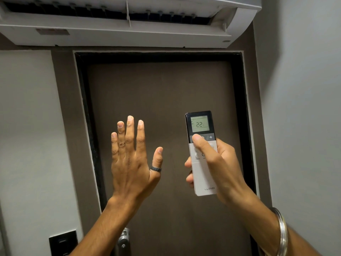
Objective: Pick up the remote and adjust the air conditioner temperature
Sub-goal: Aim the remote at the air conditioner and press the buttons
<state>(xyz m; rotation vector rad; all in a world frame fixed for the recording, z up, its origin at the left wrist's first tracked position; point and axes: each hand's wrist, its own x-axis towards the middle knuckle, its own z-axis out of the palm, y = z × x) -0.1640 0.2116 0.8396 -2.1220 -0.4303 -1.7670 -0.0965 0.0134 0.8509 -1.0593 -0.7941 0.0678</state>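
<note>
A white remote (203,179) with a dark top is held upright in my right hand (219,163). Its lit screen reads 22. My right thumb rests on the button at the left of the dark strip, beside a plus button. My left hand (131,159) is raised to the left of the remote, fingers spread, palm away from me, holding nothing; a dark ring sits on its thumb. The white air conditioner (118,32) hangs on the wall above, its flap open and dark vents showing.
A dark brown door (162,93) in a black frame fills the wall ahead, with a metal handle (124,239) low down. A black switch plate (63,242) sits at the lower left. Grey walls stand on both sides.
</note>
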